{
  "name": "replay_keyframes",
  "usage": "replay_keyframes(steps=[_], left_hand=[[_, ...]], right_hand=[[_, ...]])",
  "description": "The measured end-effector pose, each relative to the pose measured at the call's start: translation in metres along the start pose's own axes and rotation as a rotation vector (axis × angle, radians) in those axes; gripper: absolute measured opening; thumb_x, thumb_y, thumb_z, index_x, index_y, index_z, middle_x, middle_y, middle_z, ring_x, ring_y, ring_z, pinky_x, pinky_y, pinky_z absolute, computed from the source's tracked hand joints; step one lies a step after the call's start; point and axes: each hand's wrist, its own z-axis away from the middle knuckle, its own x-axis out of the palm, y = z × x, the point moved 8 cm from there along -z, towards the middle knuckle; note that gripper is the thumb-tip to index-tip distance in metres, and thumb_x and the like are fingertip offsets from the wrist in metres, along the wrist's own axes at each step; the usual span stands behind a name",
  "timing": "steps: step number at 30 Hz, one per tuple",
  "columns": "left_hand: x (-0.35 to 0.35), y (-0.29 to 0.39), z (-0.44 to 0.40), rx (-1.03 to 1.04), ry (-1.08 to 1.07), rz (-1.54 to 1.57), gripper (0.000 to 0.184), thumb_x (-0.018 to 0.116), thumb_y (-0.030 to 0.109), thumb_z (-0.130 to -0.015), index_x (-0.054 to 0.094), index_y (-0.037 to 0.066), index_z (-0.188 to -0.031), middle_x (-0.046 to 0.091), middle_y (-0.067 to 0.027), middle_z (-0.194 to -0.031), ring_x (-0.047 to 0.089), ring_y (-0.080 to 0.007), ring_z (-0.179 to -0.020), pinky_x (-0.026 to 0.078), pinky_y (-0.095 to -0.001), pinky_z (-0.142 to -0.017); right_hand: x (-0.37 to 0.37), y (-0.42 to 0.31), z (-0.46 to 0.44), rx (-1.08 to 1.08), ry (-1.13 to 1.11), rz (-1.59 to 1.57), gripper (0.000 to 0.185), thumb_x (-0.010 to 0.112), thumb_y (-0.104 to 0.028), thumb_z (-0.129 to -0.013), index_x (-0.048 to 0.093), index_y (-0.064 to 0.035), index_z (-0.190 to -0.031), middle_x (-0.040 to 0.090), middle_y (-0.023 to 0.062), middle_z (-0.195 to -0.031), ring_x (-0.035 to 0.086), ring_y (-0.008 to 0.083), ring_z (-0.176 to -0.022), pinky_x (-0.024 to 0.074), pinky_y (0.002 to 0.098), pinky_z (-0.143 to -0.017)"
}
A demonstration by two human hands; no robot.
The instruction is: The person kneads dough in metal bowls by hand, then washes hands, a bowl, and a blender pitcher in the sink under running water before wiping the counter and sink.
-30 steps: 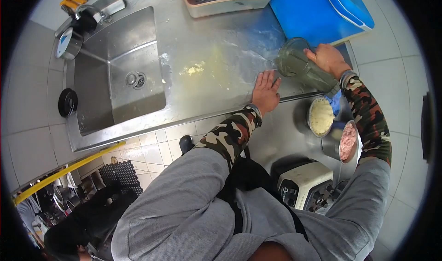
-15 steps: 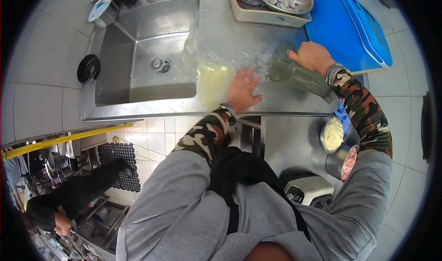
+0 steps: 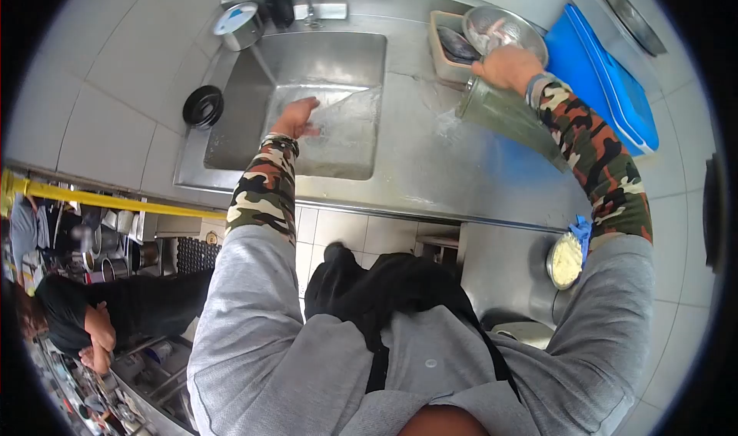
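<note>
Over the steel sink (image 3: pixel 231 140), my left hand (image 3: pixel 297 119) has its fingers apart and holds nothing. Water with a blurred edge spreads in the basin beside it. My right hand (image 3: pixel 509 69) grips a greenish, translucent blender jar (image 3: pixel 511 117), which lies tilted over the steel counter (image 3: pixel 419 155). Just behind that hand stand a metal colander (image 3: pixel 534 33) with pale pieces and a beige tub (image 3: pixel 442 25) with a dark fish in it.
A blue container (image 3: pixel 607 82) stands at the right. A lidded pot (image 3: pixel 239 26) and black round dishes (image 3: pixel 204 106) sit by the sink. Lower right is a bowl of yellowish mash (image 3: pixel 567 261). Another person (image 3: pixel 77 321) is at lower left.
My left hand has swept left across the counter to over the sink, and the yellowish residue has gone from the counter. The view has shifted; my right hand still holds the jar.
</note>
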Motion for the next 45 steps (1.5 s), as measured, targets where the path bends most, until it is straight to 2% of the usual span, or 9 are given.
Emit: replay_keyframes(steps=[3, 9, 21, 26, 28, 30, 33, 38, 45], left_hand=[[-0.043, 0.023, -0.023, 0.539, -0.043, -1.005, 0.049, 0.056, 0.039, -0.088, 0.058, 0.015, -0.130, 0.061, -0.0140, -0.126, 0.060, -0.0308, -0.111, 0.051, -0.0436, -0.088], [-0.124, -0.010, -0.040, 0.286, -0.058, -0.674, 0.052, 0.061, 0.045, -0.082, 0.064, 0.013, -0.122, 0.060, -0.0129, -0.126, 0.058, -0.0327, -0.114, 0.044, -0.0373, -0.099], [-0.167, -0.016, -0.213, 0.347, -0.036, -0.709, 0.074, 0.067, 0.042, -0.074, 0.052, -0.005, -0.129, 0.055, -0.0271, -0.128, 0.052, -0.0387, -0.121, 0.039, -0.0384, -0.104], [-0.127, 0.026, -0.218, 0.495, -0.090, -0.541, 0.066, 0.069, 0.027, -0.079, 0.048, -0.002, -0.134, 0.054, -0.0253, -0.131, 0.051, -0.0353, -0.123, 0.039, -0.0373, -0.103], [-0.097, 0.044, -0.204, 0.463, -0.176, -0.523, 0.060, 0.068, 0.021, -0.082, 0.049, -0.002, -0.134, 0.054, -0.0230, -0.133, 0.052, -0.0325, -0.123, 0.039, -0.0363, -0.102], [-0.071, 0.068, -0.188, 0.503, -0.201, -0.528, 0.055, 0.066, 0.019, -0.084, 0.051, -0.002, -0.133, 0.056, -0.0219, -0.130, 0.054, -0.0319, -0.120, 0.039, -0.0368, -0.102], [-0.034, 0.079, -0.241, 0.519, -0.295, -0.360, 0.054, 0.063, 0.018, -0.086, 0.048, -0.001, -0.135, 0.053, -0.0198, -0.134, 0.051, -0.0356, -0.122, 0.039, -0.0426, -0.103], [0.035, 0.144, -0.261, -0.339, -0.573, 0.896, 0.061, 0.048, 0.028, -0.095, 0.027, -0.002, -0.144, 0.036, -0.0205, -0.146, 0.030, -0.0377, -0.137, 0.029, -0.0526, -0.110], [0.012, 0.189, -0.246, -0.023, -1.093, 1.282, 0.054, 0.039, 0.032, -0.097, 0.034, -0.003, -0.138, 0.040, -0.0157, -0.144, 0.030, -0.0373, -0.137, 0.027, -0.0578, -0.110]], right_hand=[[-0.044, -0.026, -0.050, -0.191, 0.220, -0.052, 0.068, 0.035, -0.055, -0.094, 0.065, 0.0044, -0.105, 0.067, 0.0204, -0.101, 0.066, 0.0344, -0.093, 0.0519, 0.0466, -0.079], [-0.102, -0.081, -0.088, -0.003, -0.052, -1.108, 0.062, 0.044, -0.062, -0.088, 0.052, -0.0046, -0.067, 0.041, 0.0031, -0.053, 0.045, 0.0177, -0.037, 0.0444, 0.0381, -0.039], [0.156, -0.384, -0.249, 0.185, -0.429, -1.953, 0.022, 0.053, -0.022, -0.090, 0.056, -0.0030, -0.101, 0.054, 0.0080, -0.077, 0.057, 0.0233, -0.063, 0.0464, 0.0389, -0.053], [0.291, -0.472, -0.323, -0.356, 0.099, -0.518, 0.034, 0.074, -0.008, -0.064, 0.065, -0.0030, -0.097, 0.064, 0.0162, -0.092, 0.063, 0.0313, -0.090, 0.0509, 0.0401, -0.075], [0.274, -0.469, -0.302, -0.589, 0.693, -0.631, 0.047, 0.076, -0.002, -0.049, 0.065, -0.0031, -0.096, 0.064, 0.0176, -0.089, 0.061, 0.0370, -0.091, 0.0507, 0.0407, -0.078], [0.341, -0.479, -0.349, -0.273, 0.185, -1.035, 0.039, 0.069, -0.009, -0.064, 0.066, -0.0020, -0.103, 0.065, 0.0222, -0.098, 0.063, 0.0386, -0.092, 0.0515, 0.0436, -0.081], [0.206, -0.432, -0.264, -0.203, 0.061, -0.790, 0.036, 0.063, -0.022, -0.077, 0.066, -0.0011, -0.106, 0.066, 0.0217, -0.105, 0.064, 0.0368, -0.096, 0.0507, 0.0419, -0.085], [0.171, -0.382, -0.219, 0.454, -0.165, -1.550, 0.030, 0.061, -0.017, -0.078, 0.069, -0.0099, -0.106, 0.068, 0.0155, -0.098, 0.067, 0.0329, -0.088, 0.0544, 0.0407, -0.078], [0.096, -0.341, -0.223, 0.399, 0.347, -1.440, 0.026, 0.062, -0.017, -0.075, 0.068, -0.0001, -0.094, 0.067, 0.0202, -0.091, 0.065, 0.0337, -0.085, 0.0520, 0.0386, -0.075]])
